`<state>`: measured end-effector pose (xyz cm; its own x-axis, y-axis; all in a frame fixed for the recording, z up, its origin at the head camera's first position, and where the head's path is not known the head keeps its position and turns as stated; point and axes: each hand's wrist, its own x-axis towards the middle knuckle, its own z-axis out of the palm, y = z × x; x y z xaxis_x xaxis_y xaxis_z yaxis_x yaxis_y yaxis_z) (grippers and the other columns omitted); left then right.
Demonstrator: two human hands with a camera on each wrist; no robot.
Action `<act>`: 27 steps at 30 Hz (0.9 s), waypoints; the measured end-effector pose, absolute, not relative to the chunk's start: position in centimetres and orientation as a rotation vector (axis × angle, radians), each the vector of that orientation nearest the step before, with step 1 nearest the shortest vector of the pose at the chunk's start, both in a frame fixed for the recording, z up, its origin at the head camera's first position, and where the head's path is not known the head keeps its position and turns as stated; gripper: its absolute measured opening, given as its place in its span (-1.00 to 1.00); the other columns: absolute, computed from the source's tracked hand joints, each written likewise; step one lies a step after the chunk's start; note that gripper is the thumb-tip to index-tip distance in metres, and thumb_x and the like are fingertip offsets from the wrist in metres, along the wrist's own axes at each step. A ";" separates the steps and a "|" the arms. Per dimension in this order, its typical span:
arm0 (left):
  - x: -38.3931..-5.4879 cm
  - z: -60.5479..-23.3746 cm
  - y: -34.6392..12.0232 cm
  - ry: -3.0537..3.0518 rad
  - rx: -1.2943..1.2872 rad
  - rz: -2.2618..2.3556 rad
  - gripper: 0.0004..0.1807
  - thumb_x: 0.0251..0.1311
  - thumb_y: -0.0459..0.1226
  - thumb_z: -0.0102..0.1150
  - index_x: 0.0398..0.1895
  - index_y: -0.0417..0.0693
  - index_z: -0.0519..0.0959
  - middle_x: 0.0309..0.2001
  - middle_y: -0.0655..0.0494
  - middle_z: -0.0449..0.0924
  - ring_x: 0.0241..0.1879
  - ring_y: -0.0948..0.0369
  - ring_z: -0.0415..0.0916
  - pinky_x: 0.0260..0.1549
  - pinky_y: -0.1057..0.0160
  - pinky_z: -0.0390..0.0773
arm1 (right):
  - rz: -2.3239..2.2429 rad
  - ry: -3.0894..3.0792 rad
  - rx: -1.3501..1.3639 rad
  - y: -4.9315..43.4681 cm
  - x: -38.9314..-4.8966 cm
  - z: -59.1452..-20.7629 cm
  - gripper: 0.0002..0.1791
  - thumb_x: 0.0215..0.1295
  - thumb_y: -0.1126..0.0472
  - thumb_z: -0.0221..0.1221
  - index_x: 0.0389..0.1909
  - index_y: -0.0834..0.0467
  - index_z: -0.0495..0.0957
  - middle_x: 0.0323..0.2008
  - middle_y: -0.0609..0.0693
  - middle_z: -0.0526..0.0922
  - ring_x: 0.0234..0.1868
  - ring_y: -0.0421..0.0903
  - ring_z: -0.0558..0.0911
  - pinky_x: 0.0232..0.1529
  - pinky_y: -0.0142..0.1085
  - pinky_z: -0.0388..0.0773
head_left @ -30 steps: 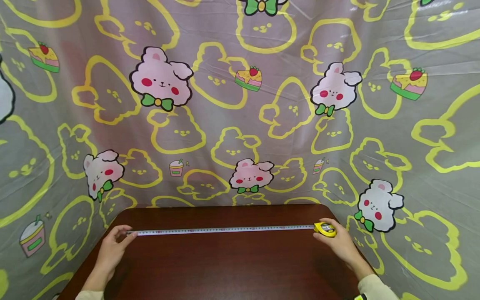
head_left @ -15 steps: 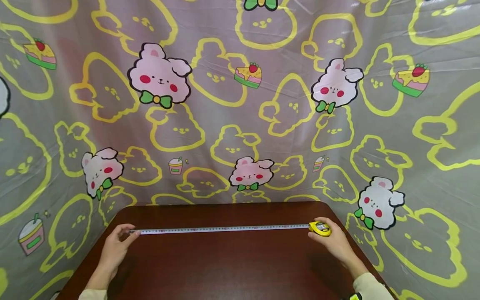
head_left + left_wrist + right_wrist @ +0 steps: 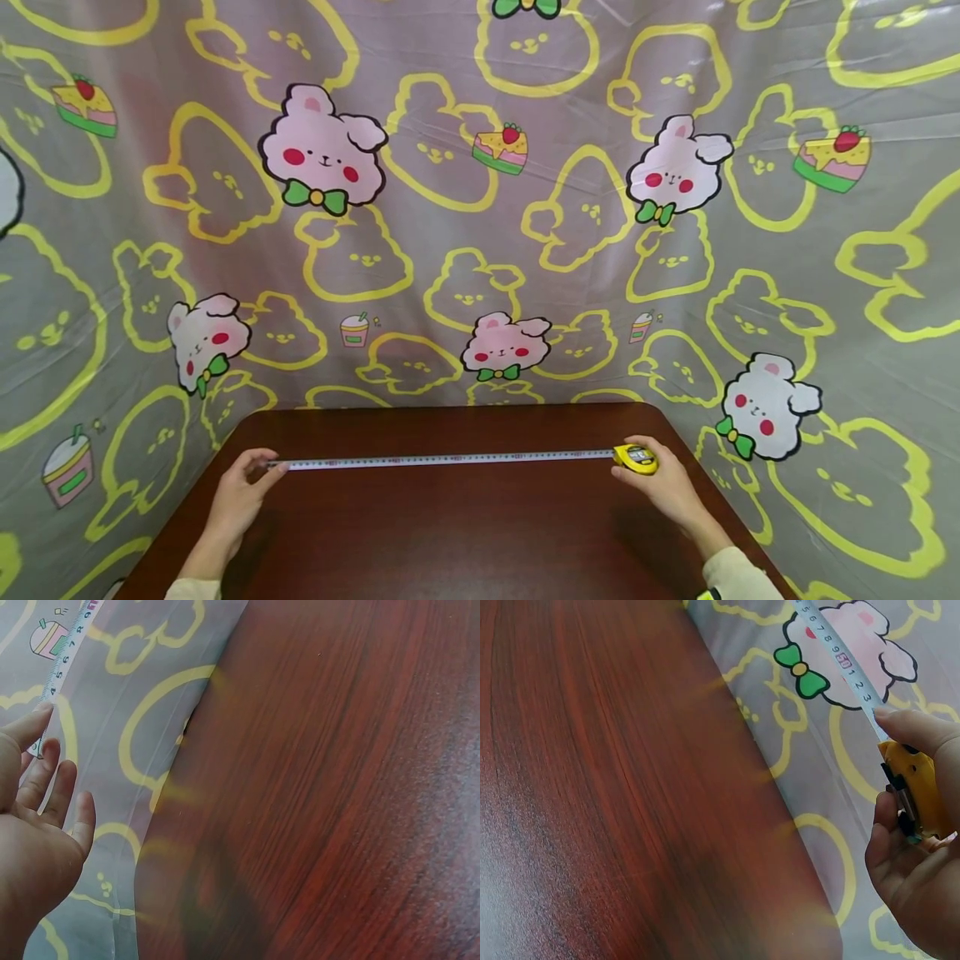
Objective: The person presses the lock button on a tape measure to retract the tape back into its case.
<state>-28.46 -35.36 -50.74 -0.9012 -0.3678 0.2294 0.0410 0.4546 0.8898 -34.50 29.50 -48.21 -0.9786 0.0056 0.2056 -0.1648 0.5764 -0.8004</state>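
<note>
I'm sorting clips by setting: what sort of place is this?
Perhaps a makeshift indoor recording booth: a cartoon-print sheet hangs behind and along both sides of a dark brown table, hiding anything beyond, and a yellow tape measure is stretched out over the table.

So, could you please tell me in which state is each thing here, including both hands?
Tape blade: drawn out, straight between the hands.
Tape case: held, with the blade coming out of its mouth.
Left hand: thumb and index finger pinch the blade's free end, other fingers spread.
Right hand: gripping the case.
Table: flat, reflecting some light.
Printed curtain: hanging, lightly creased.
</note>
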 end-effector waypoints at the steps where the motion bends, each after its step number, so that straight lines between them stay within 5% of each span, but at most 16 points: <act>1: -28.5 -50.8 -35.3 -2.321 0.272 -1.427 -0.53 0.41 -0.11 0.33 0.15 -0.25 0.46 0.00 -0.09 0.52 -0.03 0.20 0.33 -0.17 0.34 0.32 | 1.359 -2.621 0.135 29.4 -34.5 -48.2 -0.27 0.16 -0.01 0.53 0.29 0.12 0.47 0.08 0.22 0.46 -0.02 0.12 0.47 -0.15 -0.15 0.47; 6: -28.6 -50.9 -35.1 -2.329 0.259 -1.409 -0.55 0.40 -0.11 0.33 0.13 -0.22 0.47 -0.03 -0.03 0.55 -0.08 0.32 0.34 -0.18 0.37 0.33 | 1.348 -2.618 0.159 29.0 -34.5 -48.4 -0.31 0.17 0.02 0.53 0.27 0.10 0.49 0.06 0.22 0.47 -0.04 0.11 0.48 -0.15 -0.14 0.46; 27: -28.9 -50.8 -33.6 -2.338 0.216 -1.403 -0.62 0.40 -0.15 0.34 0.08 -0.20 0.50 -0.11 0.01 0.61 -0.13 0.19 0.41 -0.22 0.30 0.37 | 1.400 -2.608 0.140 27.5 -34.1 -49.1 -0.30 0.13 0.01 0.55 0.25 0.09 0.50 0.07 0.19 0.47 -0.07 0.07 0.49 -0.19 -0.17 0.49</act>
<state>-28.95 -33.60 -50.83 -0.9066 -0.3322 0.2604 0.0734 0.4834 0.8723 -34.08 27.52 -49.13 -0.9798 0.0012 0.2001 -0.1661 0.5525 -0.8168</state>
